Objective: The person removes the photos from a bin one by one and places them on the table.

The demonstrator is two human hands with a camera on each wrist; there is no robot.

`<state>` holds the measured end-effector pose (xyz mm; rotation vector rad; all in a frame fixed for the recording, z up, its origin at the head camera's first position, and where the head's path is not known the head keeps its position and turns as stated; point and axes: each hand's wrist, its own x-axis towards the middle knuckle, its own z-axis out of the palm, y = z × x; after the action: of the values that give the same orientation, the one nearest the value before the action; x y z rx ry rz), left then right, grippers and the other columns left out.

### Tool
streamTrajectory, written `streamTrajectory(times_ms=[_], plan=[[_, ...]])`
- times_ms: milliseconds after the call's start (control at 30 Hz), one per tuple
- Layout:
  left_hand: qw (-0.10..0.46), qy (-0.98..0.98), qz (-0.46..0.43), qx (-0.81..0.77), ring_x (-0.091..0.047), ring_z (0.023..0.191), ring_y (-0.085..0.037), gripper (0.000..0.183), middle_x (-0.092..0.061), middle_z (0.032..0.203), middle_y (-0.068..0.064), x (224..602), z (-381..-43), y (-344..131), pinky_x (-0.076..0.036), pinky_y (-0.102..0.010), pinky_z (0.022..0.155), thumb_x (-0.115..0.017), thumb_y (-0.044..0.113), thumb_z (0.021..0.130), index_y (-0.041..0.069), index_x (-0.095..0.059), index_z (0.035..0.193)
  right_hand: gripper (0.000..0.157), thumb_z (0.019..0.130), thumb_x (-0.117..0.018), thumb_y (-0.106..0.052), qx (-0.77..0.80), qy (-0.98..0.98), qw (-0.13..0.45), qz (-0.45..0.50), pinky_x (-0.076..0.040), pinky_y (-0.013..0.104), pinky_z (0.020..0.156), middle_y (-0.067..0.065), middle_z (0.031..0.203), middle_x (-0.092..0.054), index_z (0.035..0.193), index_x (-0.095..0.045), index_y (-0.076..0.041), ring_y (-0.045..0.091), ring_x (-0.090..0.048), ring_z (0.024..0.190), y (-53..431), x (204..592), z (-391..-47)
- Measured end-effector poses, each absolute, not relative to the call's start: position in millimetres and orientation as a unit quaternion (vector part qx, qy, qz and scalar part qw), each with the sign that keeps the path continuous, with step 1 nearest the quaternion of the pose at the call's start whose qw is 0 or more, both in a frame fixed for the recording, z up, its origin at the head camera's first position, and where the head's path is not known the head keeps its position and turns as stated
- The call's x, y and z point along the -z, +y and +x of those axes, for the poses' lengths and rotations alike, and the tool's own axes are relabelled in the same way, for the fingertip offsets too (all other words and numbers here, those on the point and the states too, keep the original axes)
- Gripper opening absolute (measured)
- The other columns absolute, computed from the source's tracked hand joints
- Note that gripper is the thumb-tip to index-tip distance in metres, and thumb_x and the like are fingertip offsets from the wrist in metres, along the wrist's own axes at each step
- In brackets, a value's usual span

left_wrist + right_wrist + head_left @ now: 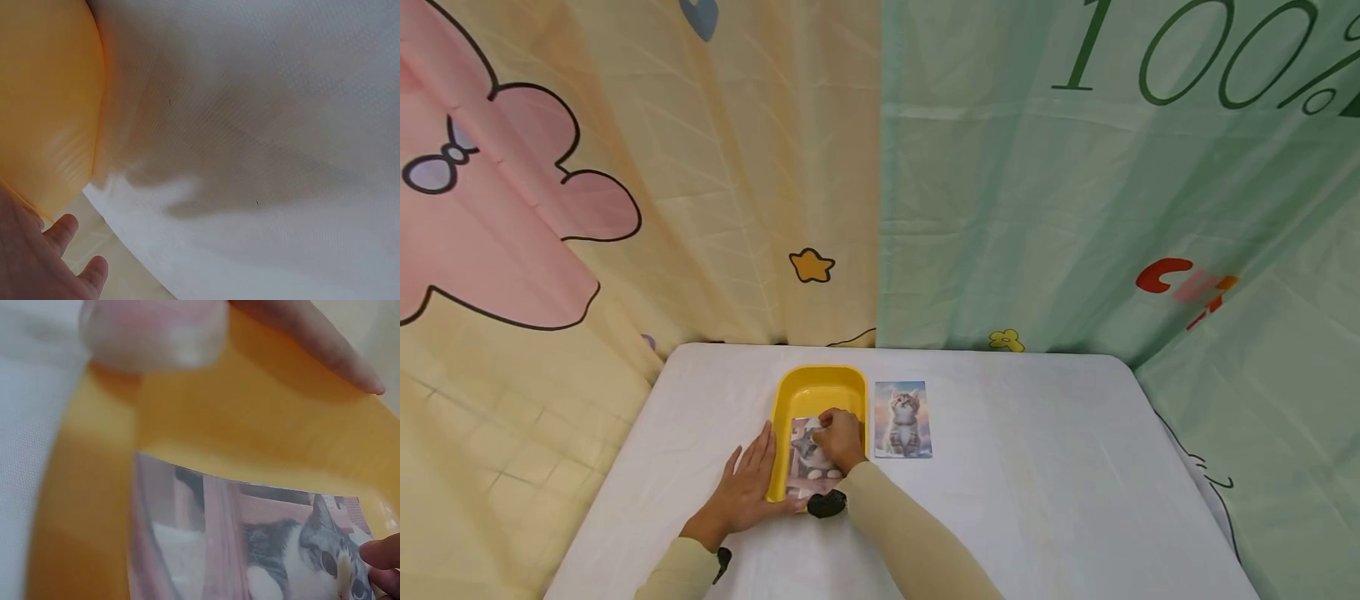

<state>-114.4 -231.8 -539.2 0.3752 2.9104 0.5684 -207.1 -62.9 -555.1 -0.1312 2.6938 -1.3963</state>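
A yellow plastic tray [827,400] lies on the white table, long side running away from me. Inside its near half is a picture card of a grey and white cat [811,475]. My right hand [844,437] reaches into the tray and pinches the card's far end between thumb and fingers; in the right wrist view the fingertips [382,553] are at the card's edge, beside the cat's face. Against the tray's left side rests my left hand [745,492], fingers straight and spread, the thumb stretched along the near rim.
Just right of the tray, a second picture card with a sitting tabby kitten [904,419] lies flat on the white tabletop [1037,492]. Patterned curtains [1000,183] hang behind the table and at its sides. Both wrists carry dark bands [826,504].
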Motion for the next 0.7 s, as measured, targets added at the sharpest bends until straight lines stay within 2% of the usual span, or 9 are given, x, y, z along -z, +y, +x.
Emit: streamTrajectory(times_ms=[267,433,700], plan=[[0.091,0.973,0.115,-0.179,-0.018,0.143,-0.04,0.123,-0.002,0.159,-0.024,537.7,-113.9,-230.1,-0.009,-0.061,0.112,-0.059,0.074,0.075,-0.01,-0.008,0.15,0.013,0.078,-0.077,-0.009,0.456,0.887,0.052,-0.054,-0.053,0.026,0.067,-0.002,0.077,-0.064,0.089,-0.07,-0.006,0.011,-0.058,0.069,-62.3,558.2,-205.1],[0.107,0.971,0.109,-0.185,-0.016,0.143,-0.04,0.122,0.0,0.159,-0.024,536.5,-114.3,-228.6,-0.006,-0.062,0.112,-0.06,0.072,0.076,-0.01,-0.007,0.15,0.018,0.079,-0.078,-0.012,0.474,0.876,0.059,-0.067,-0.052,0.027,0.073,-0.007,0.074,-0.06,0.095,-0.071,-0.007,0.009,-0.056,0.069,-61.0,555.8,-202.4],[0.101,0.972,0.113,-0.179,-0.017,0.142,-0.041,0.121,-0.001,0.159,-0.024,535.2,-114.7,-229.8,-0.006,-0.063,0.112,-0.06,0.071,0.077,-0.01,-0.009,0.15,0.031,0.077,-0.077,-0.001,0.558,0.822,0.059,-0.092,-0.053,0.023,0.065,0.003,0.084,-0.063,0.107,-0.069,-0.001,0.009,-0.058,0.072,-57.0,549.4,-200.0]])
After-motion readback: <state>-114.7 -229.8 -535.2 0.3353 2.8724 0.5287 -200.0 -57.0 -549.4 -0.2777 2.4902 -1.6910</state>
